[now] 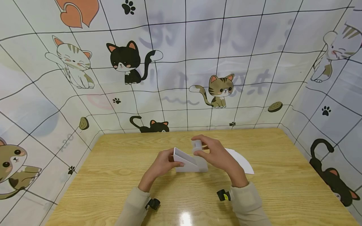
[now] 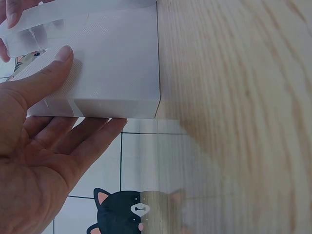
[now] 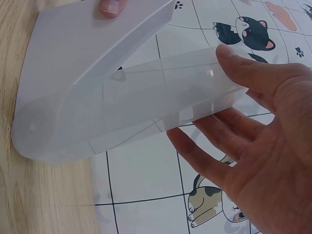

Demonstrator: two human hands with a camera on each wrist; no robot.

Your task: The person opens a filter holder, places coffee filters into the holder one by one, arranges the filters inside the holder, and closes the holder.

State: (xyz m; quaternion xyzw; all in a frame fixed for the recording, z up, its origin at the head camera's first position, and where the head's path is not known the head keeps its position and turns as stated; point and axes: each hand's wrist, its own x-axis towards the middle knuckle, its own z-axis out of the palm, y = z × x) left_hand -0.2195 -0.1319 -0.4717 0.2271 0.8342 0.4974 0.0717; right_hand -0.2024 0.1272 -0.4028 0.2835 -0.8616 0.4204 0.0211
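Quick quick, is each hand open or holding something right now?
Left hand: holding the white box between thumb and fingers.
Right hand: holding the end of the see-through plastic piece.

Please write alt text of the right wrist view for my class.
The right hand holds the raised end of a translucent cover whose rounded far end meets a white box. The left thumb touches the box; a wooden table and cat-print backdrop show behind.

You face a pale yellow wood-grain bench [image 1: 113, 169]; along its far, left and right edges rise white sheet walls [image 1: 173, 72] printed with black grid lines [image 1: 185, 40] and cartoon cats [image 1: 124, 59]. White glare [image 1: 185, 218] marks its near side.
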